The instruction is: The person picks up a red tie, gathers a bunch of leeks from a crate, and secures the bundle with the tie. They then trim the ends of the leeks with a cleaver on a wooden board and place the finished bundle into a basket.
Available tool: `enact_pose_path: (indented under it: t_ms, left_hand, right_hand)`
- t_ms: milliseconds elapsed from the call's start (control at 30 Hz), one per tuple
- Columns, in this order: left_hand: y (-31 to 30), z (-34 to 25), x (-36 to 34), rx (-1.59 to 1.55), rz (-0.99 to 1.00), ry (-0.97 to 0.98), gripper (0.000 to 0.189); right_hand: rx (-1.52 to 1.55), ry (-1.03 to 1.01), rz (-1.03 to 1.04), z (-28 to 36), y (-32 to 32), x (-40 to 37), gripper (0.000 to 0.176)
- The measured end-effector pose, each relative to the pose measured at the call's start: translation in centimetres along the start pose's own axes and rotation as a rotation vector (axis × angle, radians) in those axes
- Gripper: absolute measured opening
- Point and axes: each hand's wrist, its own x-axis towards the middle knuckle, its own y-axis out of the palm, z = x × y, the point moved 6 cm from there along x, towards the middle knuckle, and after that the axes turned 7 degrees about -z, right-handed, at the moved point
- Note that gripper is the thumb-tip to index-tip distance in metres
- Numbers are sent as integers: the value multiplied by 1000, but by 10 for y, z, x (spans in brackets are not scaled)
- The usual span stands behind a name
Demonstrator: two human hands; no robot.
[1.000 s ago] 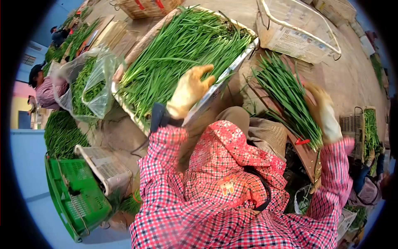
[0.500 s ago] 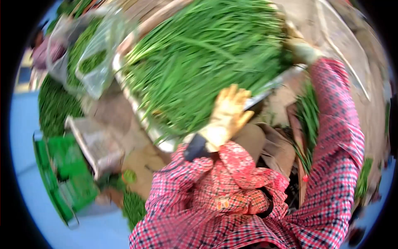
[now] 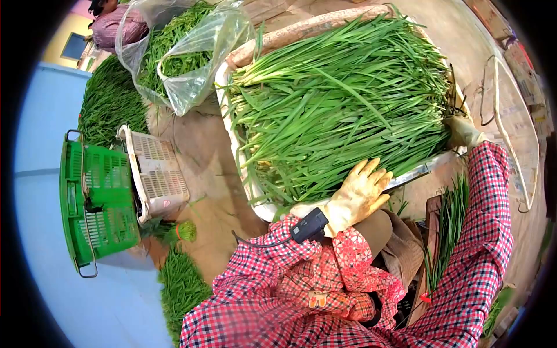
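Many long green leaves (image 3: 342,98) are heaped in the basket (image 3: 264,210) at the upper middle of the frame, their long axis laid mostly left to right, slanting slightly upward. The left hand (image 3: 360,197) is held at the lower rim, fingers spread, nothing seen clasped; the right hand (image 3: 463,132) is placed nearer the leaves' right-hand ends, its fingers hidden, so its grip cannot be told.

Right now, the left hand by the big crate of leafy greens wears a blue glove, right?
Not blue: the head view shows the glove on the left hand is pale yellow. The hand is by the big crate of leafy greens.
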Motion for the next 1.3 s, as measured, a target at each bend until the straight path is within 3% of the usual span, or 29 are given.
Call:
enact_pose_path:
  t_ms: [167, 267, 600, 733, 767, 800, 900, 1100, 1133, 1233, 1300]
  left_hand:
    - [-3, -8, 0, -2, -30, -15, 40]
    - [-24, -20, -1, -9, -155, 31, 40]
    - [-52, -24, 9, -166, -211, -23, 37]
    - [-49, -26, 12, -186, -176, -9, 35]
    - [-48, -26, 11, -192, -171, -6, 35]
    - [-49, -25, 12, -214, -189, -9, 34]
    - [-48, -24, 21, -235, -159, -42, 34]
    - [-49, -38, 29, -256, -168, 22, 33]
    - [-45, -38, 31, -253, -154, 39, 34]
    - [-47, -42, 48, -175, -136, -6, 37]
    - [-39, -44, 63, -37, -122, 32, 55]
  right_hand:
    - [-78, 90, 134, 8, 3, -1, 57]
    - [-40, 28, 48, -1, 10, 5, 49]
    - [-361, 146, 564, -7, 54, 30, 29]
    - [-153, 157, 377, 14, 12, 10, 53]
    - [-199, 237, 455, -1, 35, 26, 55]
    - [-177, 183, 422, -13, 53, 40, 55]
    - [-93, 75, 382, 11, 27, 11, 56]
    - [-305, 198, 443, 17, 17, 10, 56]
    - [-185, 115, 310, 19, 10, 5, 48]
    - [-199, 19, 233, 26, -7, -4, 39]
    - [322, -658, 168, -23, 44, 62, 35]
